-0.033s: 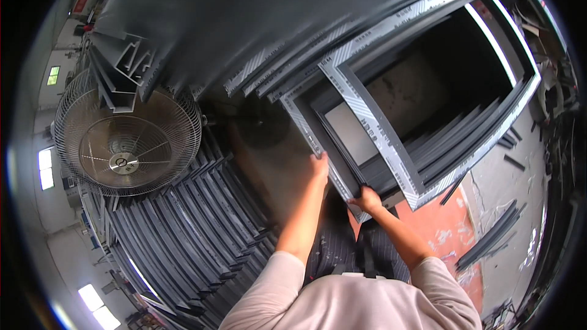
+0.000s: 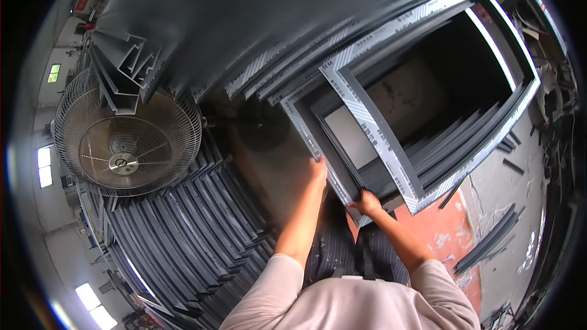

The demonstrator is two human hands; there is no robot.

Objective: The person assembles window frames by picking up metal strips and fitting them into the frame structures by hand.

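A large dark grey window frame (image 2: 387, 153), with a crossbar and strips of printed white film on its faces, slants up to the right in front of me. My left hand (image 2: 317, 172) is closed round the left part of its near end bar. Farther right along that bar, close to the near corner, my right hand (image 2: 367, 203) grips the frame with the fingers curled over it. More frames (image 2: 306, 64) of the same sort stand packed together behind and beneath the held one.
A big round fan (image 2: 125, 146) stands at the left. Below it, many dark profile bars (image 2: 189, 226) are stacked in a row. Loose dark strips (image 2: 489, 238) and offcuts lie on the floor to the right, beside an orange floor patch (image 2: 446, 223).
The window frame has shifted very slightly toward me, and my left hand sits a touch lower with it. Both hands keep their hold.
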